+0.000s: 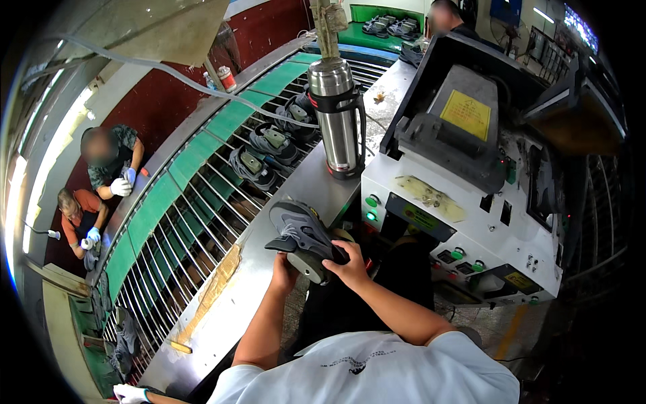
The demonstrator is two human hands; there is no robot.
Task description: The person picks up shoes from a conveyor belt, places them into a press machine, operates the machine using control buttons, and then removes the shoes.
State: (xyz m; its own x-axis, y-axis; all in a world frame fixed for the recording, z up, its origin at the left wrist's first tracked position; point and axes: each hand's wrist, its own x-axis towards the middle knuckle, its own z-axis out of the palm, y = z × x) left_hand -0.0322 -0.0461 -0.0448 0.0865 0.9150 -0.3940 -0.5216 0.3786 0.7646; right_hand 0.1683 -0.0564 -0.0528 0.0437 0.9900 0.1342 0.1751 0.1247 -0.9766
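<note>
A dark grey lace-up shoe (300, 227) is held between both hands in front of my body, its toe pointing away from me. Out of its opening rises a block-like olive shoe last (309, 266). My left hand (284, 272) is closed on the heel end from the left, with its fingers partly hidden under the shoe. My right hand (347, 262) grips the same end from the right, thumb against the last. The metal bench edge (252, 252) runs just left of the shoe.
Beyond the bench, a roller conveyor (176, 244) carries several shoes (272, 143). A steel thermos (336, 124) stands on the bench. At right is a white machine (464, 222) with buttons. Two gloved co-workers (111, 158) are across the conveyor; another gloved hand (130, 393) shows lower left.
</note>
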